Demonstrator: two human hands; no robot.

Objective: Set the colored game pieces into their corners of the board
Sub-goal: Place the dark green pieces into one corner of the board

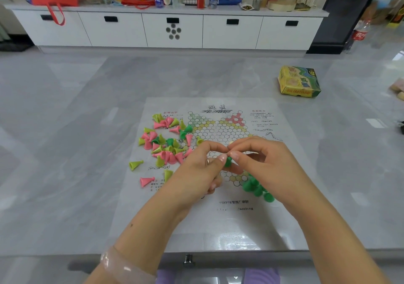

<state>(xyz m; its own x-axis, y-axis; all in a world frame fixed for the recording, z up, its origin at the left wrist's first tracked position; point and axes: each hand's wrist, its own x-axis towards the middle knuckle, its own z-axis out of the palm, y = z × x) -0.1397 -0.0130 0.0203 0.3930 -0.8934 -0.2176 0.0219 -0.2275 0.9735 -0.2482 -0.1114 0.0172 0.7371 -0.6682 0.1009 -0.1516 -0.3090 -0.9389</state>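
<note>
A thin paper game board (218,218) printed with a star of circles lies on the grey table. A loose heap of pink, yellow-green and green cone pieces (166,143) lies on the board's left side. Several green pieces (256,187) stand grouped in the near corner of the star, partly hidden by my right hand. My left hand (196,168) and my right hand (264,159) meet over the board's middle. Both pinch one green piece (228,161) between fingertips.
A yellow-green cardboard box (299,82) lies on the table at the far right. A single yellow-green cone (135,165) and a pink cone (146,181) lie apart near the board's left edge. A white cabinet (172,30) with bottles and bags on top stands beyond the table.
</note>
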